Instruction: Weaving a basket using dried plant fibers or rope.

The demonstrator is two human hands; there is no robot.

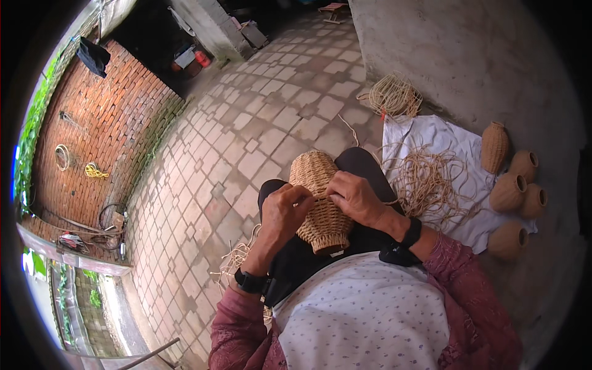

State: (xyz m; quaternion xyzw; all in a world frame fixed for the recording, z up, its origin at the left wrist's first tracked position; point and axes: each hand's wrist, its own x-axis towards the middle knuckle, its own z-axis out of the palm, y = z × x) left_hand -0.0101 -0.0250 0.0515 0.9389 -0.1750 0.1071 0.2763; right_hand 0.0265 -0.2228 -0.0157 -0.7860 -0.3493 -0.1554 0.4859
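Both hands' fingers curled narrow on the wicker vase [320,203] in the lap, left hand [285,213] and right hand [354,197] knuckles-up.

the left hand [285,209] and right hand [353,196] both press on a woven wicker vase [320,206] lying across the person's lap, fingers meeting on its side. to the right of the right hand, loose cane strands [428,182] lie on a white cloth [431,132], with 5 finished woven vases [510,192] beyond them. a coil of cane [394,95] sits farther off, above the right hand.
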